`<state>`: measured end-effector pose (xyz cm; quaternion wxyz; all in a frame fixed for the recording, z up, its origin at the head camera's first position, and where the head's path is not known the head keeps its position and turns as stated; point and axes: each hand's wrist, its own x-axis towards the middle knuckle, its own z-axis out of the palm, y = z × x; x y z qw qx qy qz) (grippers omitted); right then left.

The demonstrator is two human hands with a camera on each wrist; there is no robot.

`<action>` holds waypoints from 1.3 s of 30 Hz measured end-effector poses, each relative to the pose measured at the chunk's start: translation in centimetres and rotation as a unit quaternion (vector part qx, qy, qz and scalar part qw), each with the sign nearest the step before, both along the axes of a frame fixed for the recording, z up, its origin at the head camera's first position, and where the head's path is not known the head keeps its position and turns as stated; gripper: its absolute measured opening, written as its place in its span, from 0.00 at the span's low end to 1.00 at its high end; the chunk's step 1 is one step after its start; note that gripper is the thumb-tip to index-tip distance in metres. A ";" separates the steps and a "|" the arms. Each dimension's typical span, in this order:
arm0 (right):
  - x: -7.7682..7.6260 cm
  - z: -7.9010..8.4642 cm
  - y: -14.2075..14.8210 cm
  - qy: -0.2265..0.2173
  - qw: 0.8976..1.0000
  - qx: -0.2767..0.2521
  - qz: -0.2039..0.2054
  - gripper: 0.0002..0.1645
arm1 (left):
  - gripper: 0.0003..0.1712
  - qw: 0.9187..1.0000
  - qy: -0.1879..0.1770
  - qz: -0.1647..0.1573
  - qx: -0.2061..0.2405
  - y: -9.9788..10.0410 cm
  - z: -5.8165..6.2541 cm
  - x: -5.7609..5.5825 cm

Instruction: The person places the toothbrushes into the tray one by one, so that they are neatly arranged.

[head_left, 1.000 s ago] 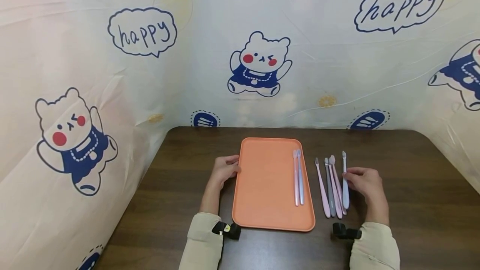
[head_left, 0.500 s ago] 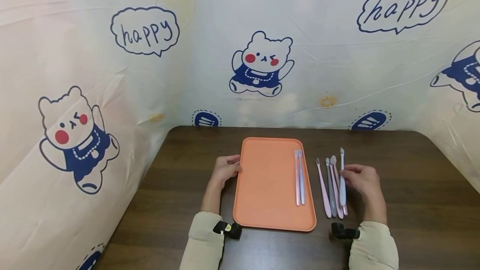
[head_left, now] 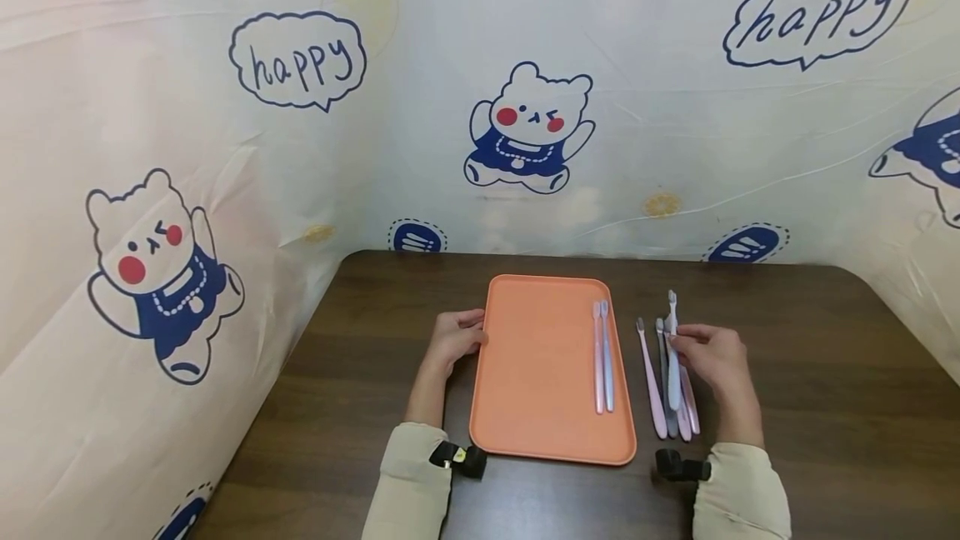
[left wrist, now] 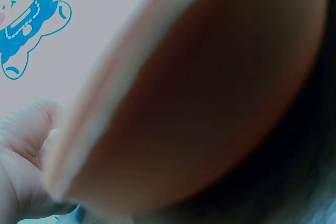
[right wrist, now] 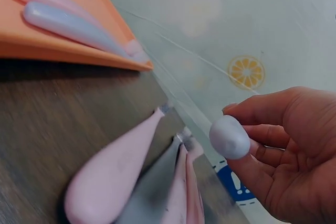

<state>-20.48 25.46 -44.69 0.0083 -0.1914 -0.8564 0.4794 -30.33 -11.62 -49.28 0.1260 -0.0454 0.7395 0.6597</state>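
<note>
My right hand (head_left: 716,361) pinches a light blue toothbrush (head_left: 674,382) between thumb and fingers, its bristle head pointing away. In the right wrist view the rounded end of that toothbrush (right wrist: 230,138) faces the camera. Below it lie a grey toothbrush (right wrist: 149,187) and several pink ones, among them a pink toothbrush (head_left: 652,390) nearest the tray. At the left, my left hand (head_left: 453,338) holds the edge of an orange tray (head_left: 536,357). The left wrist view shows the hand (left wrist: 21,166) at the rim, with the dark underside of the tray (left wrist: 210,103) filling much of that view.
On the right side of the tray, a pink toothbrush (head_left: 597,365) and a blue toothbrush (head_left: 607,369) lie side by side. The brown table (head_left: 847,373) ends at a cloth (head_left: 645,132) printed with bears. Black wrist cameras sit at both sleeves.
My right hand has moved left with the light blue toothbrush, from beside the loose toothbrushes to over them. The left hand stays at the tray edge, and the head view has shifted slightly.
</note>
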 end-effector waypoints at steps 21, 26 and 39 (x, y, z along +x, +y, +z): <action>-0.9 0.1 -2.9 0.025 1.000 0.003 0.007 0.25 | 0.31 1.000 0.000 0.004 -0.004 0.0 0.1 0.3; -1.2 0.0 -3.3 0.033 0.999 0.005 0.005 0.24 | 0.31 1.000 0.002 0.005 0.002 0.0 0.2 0.3; -1.6 -0.2 -4.7 0.031 0.999 0.021 0.014 0.24 | 0.32 1.000 -0.006 0.004 -0.005 0.1 0.3 0.1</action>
